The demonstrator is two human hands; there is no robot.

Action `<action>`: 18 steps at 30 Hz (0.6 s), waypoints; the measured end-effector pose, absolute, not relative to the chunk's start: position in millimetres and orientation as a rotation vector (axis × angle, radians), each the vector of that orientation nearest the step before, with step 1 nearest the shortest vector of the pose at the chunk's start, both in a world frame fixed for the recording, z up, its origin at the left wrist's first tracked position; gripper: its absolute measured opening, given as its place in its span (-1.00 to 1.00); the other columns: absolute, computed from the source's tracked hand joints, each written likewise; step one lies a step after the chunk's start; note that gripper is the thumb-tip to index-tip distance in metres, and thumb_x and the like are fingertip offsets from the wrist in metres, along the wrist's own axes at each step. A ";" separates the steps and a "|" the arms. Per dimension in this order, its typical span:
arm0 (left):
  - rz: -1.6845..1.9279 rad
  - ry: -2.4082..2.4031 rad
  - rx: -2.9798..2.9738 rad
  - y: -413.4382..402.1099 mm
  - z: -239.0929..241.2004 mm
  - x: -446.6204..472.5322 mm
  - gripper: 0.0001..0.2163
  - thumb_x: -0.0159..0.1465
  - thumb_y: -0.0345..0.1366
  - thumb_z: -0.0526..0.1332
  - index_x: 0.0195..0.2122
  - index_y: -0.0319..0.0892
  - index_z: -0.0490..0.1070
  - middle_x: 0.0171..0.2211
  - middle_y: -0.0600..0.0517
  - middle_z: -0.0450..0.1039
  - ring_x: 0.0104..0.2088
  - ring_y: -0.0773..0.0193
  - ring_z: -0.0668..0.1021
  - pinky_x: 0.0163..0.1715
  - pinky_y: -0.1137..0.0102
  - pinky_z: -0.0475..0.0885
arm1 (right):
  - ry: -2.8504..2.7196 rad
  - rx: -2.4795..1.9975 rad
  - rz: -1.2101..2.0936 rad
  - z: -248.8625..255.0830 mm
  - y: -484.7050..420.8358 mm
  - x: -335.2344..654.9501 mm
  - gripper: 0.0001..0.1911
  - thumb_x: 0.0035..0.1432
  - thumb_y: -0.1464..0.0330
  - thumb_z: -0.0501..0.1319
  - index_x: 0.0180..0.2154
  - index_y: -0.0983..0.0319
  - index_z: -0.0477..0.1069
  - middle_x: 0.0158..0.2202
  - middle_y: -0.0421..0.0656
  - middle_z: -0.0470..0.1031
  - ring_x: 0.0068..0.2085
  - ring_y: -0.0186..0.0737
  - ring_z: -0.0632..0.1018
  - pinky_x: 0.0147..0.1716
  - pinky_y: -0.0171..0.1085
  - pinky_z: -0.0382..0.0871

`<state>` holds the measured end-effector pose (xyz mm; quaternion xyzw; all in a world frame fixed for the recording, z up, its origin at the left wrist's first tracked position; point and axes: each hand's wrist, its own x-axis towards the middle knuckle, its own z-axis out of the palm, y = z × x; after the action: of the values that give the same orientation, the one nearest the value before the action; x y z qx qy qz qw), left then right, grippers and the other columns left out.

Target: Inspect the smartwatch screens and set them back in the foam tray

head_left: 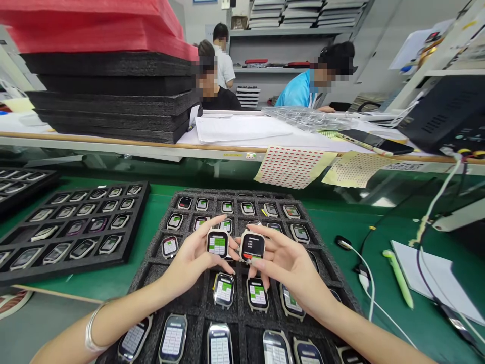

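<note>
My left hand [197,258] grips a smartwatch case [217,244] whose lit screen shows a white and green grid. Close beside it, my right hand [284,255] has its fingers around a second strapless smartwatch [252,245]; that screen is dark with white lines of text and a red band at the bottom. Both are held above a black foam tray [193,303] with many square pockets. Watches lie face up in most pockets, among them a watch with a green and white screen [224,290] just below my hands. My wrists and hands cover some pockets.
Another foam tray of watches [131,227] lies left on the green table. A stack of black foam trays [113,101] stands on the shelf. Cables [373,288], a green pen [397,278] and white paper [435,278] lie right. Several people are behind the shelf.
</note>
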<state>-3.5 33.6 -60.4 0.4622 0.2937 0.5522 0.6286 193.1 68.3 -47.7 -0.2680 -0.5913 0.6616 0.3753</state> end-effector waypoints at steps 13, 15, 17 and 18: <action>1.252 0.750 1.104 32.0 -62.4 -1.1 -0.45 0.16 -0.44 0.26 0.16 -0.10 0.13 -0.22 -0.03 0.39 -0.24 0.23 0.48 -0.28 0.31 0.53 | -1.499 -0.702 1.645 -51.3 72.4 195.0 -0.72 0.22 0.34 0.18 -0.02 0.22 0.36 -0.38 -0.10 0.49 -0.49 -0.21 0.55 -0.67 -0.40 0.37; 1.254 0.755 1.123 32.1 -62.8 -1.5 -0.53 0.19 -0.41 0.23 0.12 -0.11 0.18 -0.23 -0.03 0.39 -0.25 0.22 0.48 -0.30 0.31 0.54 | -1.505 -0.746 1.595 -51.3 70.9 193.4 -0.74 0.22 0.33 0.20 -0.05 0.21 0.37 -0.41 -0.13 0.48 -0.53 -0.25 0.53 -0.69 -0.43 0.33; 1.258 0.773 1.132 32.6 -63.9 -1.2 -0.60 0.22 -0.35 0.20 0.10 -0.11 0.21 -0.25 -0.03 0.39 -0.27 0.22 0.49 -0.36 0.32 0.55 | -1.514 -0.758 1.570 -51.2 69.7 192.7 -0.77 0.22 0.33 0.21 -0.07 0.21 0.37 -0.41 -0.13 0.49 -0.55 -0.28 0.53 -0.70 -0.44 0.31; 1.256 0.787 1.132 33.0 -64.7 -0.8 -0.61 0.23 -0.33 0.20 0.09 -0.12 0.22 -0.26 -0.03 0.40 -0.28 0.22 0.50 -0.39 0.33 0.55 | -1.524 -0.750 1.574 -51.3 69.4 192.9 -0.78 0.22 0.33 0.21 -0.08 0.20 0.38 -0.40 -0.12 0.50 -0.55 -0.27 0.53 -0.70 -0.44 0.31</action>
<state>-0.8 33.0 -64.7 0.4873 0.3388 0.5410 0.5959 192.9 69.4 -51.3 -0.2968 -0.6028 0.6227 0.4011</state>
